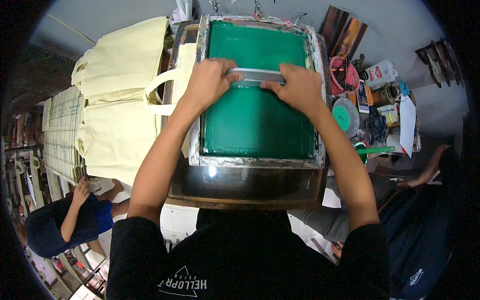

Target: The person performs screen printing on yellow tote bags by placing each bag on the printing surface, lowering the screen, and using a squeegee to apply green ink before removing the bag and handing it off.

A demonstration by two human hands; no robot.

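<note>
Near a white plastic jug [383, 73], a pink bowl [353, 81] and a smartphone [363, 96] are seen, backed by a grey wall [400, 30]

A grey wall [400, 30] is seen behind. The floor [178, 220] is pale-tiled. What seems a wire rack [64, 107] is dimly shown at left.

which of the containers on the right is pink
The pink tub, left of the white jug; the round container below the tub in the picture is pale with a green middle.
</note>
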